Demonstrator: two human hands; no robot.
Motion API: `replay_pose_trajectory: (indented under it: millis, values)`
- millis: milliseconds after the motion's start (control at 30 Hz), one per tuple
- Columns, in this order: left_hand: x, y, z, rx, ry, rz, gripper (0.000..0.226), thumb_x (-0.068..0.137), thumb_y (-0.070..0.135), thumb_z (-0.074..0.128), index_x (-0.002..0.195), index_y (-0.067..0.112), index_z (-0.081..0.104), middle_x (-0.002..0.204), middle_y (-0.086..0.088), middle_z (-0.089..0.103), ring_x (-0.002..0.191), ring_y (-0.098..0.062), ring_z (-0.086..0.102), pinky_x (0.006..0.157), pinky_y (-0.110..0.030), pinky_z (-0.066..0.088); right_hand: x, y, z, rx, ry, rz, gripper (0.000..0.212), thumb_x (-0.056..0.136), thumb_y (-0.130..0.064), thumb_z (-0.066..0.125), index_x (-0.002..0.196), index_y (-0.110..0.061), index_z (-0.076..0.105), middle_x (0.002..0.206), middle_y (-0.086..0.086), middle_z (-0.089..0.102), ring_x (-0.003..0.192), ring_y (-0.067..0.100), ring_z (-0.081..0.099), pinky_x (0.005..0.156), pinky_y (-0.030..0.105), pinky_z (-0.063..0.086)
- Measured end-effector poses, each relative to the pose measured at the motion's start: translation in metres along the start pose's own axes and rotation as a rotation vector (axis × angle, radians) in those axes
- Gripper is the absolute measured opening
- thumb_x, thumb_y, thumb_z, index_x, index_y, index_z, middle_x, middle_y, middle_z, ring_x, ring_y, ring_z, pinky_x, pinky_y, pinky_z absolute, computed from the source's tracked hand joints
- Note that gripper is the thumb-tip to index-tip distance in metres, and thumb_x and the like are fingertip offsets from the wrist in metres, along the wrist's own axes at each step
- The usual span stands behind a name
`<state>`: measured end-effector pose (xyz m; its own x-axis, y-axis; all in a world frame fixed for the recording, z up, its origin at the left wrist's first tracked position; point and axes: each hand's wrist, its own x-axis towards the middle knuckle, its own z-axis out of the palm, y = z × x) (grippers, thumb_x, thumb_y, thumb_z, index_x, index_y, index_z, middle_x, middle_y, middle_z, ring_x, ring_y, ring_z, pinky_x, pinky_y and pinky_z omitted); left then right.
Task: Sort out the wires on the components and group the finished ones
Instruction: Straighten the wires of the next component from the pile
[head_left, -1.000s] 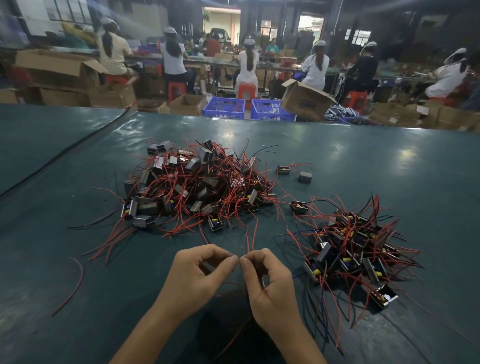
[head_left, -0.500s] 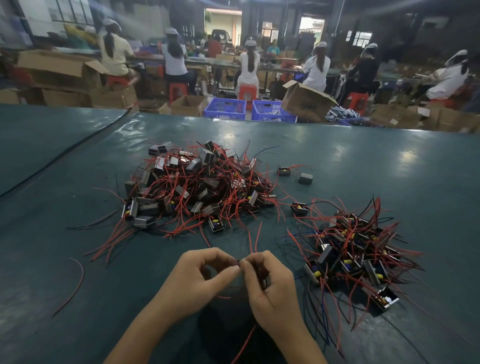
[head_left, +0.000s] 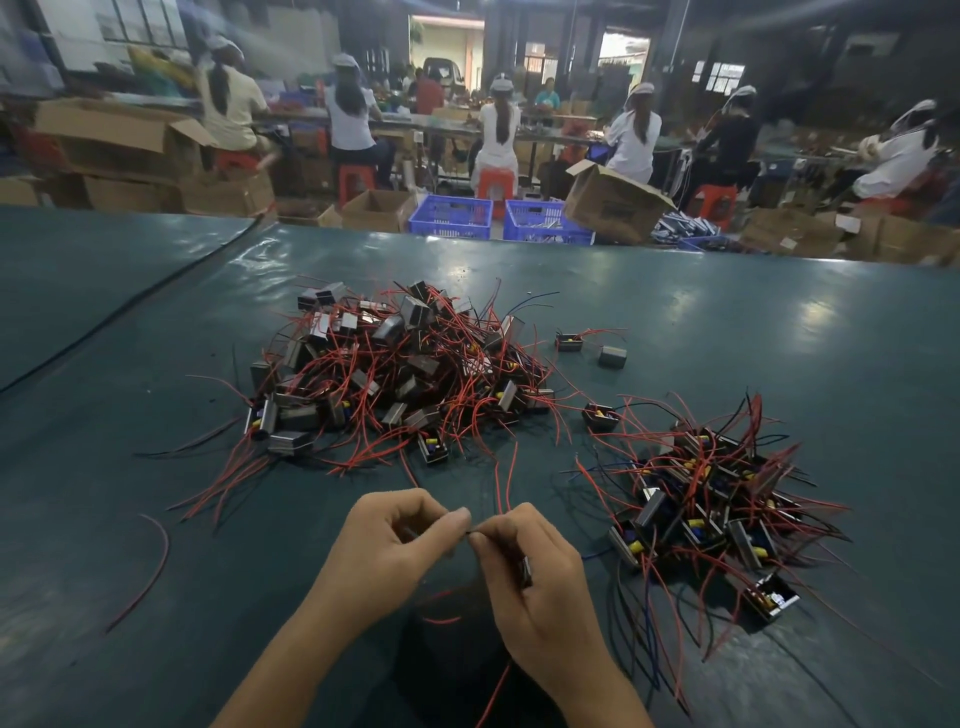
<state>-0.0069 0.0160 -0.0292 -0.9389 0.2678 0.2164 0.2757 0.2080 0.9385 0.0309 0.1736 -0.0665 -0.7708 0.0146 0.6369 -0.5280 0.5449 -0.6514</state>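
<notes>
We note table under left hand: smooth glossy teal sheet, glare patches. In right hand, component: shiny metal. Pile beyond both: metal cases, red plastic-coated wires. Farther off: matt cardboard boxes, blue plastic crates.

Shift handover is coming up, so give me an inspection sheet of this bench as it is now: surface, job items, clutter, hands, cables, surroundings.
Surface: teal table top, glossy.
Job's things: large pile of components with red wires at centre; smaller pile to its right; one component in the right hand.
Clutter: a few stray components near the piles; loose red wire lying at left.
Hands: left hand pinches a thin wire; right hand grips the component and pinches that wire too.
Cables: dark line crossing the table's left side; cable or seam, cannot tell.
Surroundings: seated workers, cardboard boxes, two blue crates beyond the table.
</notes>
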Motion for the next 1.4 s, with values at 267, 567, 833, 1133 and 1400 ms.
replay_pose_trajectory:
  millis: [267, 567, 833, 1133, 1400]
  values:
    - [0.000, -0.003, 0.007, -0.187, -0.045, -0.137, 0.020, 0.074, 0.038, 0.070, 0.067, 0.020, 0.069, 0.059, -0.002, 0.065, 0.055, -0.010, 0.061, 0.054, -0.019, 0.048, -0.001, 0.001, 0.001, -0.006, 0.051, 0.028, 0.015, 0.096, -0.027, 0.058, 0.087, -0.017, 0.063, 0.079, -0.018, 0.051, 0.066, 0.011, 0.052, 0.060, 0.033, 0.047]
    - [-0.001, -0.010, 0.001, 0.099, -0.011, 0.177, 0.006, 0.081, 0.030, 0.076, 0.078, 0.026, 0.072, 0.070, 0.007, 0.067, 0.063, -0.008, 0.059, 0.058, -0.021, 0.046, 0.002, 0.001, 0.003, 0.131, 0.063, 0.132, 0.009, 0.092, -0.019, 0.062, 0.084, -0.019, 0.064, 0.073, -0.017, 0.054, 0.063, 0.003, 0.051, 0.061, 0.010, 0.038]
    - [0.002, -0.006, -0.004, -0.221, -0.160, -0.200, 0.019, 0.085, 0.015, 0.071, 0.067, 0.015, 0.071, 0.059, -0.005, 0.062, 0.054, -0.014, 0.055, 0.054, -0.025, 0.043, -0.001, 0.001, 0.007, 0.022, 0.053, 0.063, 0.016, 0.095, -0.032, 0.057, 0.088, -0.019, 0.063, 0.079, -0.022, 0.051, 0.066, 0.007, 0.053, 0.060, 0.027, 0.046]
    - [0.000, -0.014, -0.004, 0.220, 0.037, 0.386, 0.014, 0.080, 0.036, 0.077, 0.082, 0.023, 0.075, 0.072, 0.011, 0.066, 0.062, -0.011, 0.061, 0.053, -0.028, 0.048, 0.002, 0.003, 0.002, 0.093, 0.040, 0.102, 0.010, 0.093, -0.028, 0.059, 0.084, -0.023, 0.062, 0.074, -0.019, 0.054, 0.064, 0.001, 0.052, 0.060, 0.010, 0.038]
    - [-0.001, -0.015, 0.000, 0.309, 0.069, 0.290, 0.013, 0.086, 0.028, 0.071, 0.074, 0.025, 0.070, 0.066, 0.012, 0.065, 0.059, -0.007, 0.059, 0.054, -0.024, 0.047, -0.001, 0.005, 0.002, 0.057, -0.007, 0.075, 0.011, 0.094, -0.025, 0.061, 0.087, -0.016, 0.063, 0.078, -0.017, 0.052, 0.067, 0.005, 0.052, 0.061, 0.018, 0.042]
